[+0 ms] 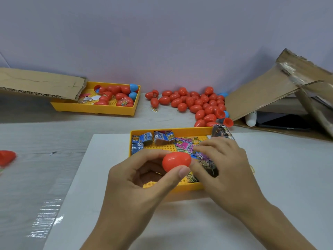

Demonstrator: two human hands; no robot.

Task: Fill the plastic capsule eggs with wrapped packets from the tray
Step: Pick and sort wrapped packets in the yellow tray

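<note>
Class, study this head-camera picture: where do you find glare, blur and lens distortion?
Head view: glare streaks the shiny table surface at lower left; the red egg piece at the left edge is smeared by blur; wide-angle distortion bends the far table edge; the red capsule egg stays fairly sharp.

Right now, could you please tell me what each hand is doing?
Left hand: pinches the red egg between thumb and fingers.
Right hand: fingers curled over the packets in the yellow tray; grip cannot be told.

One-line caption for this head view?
Left hand pinches a closed red egg over the yellow tray while the right hand reaches among packets.
</note>
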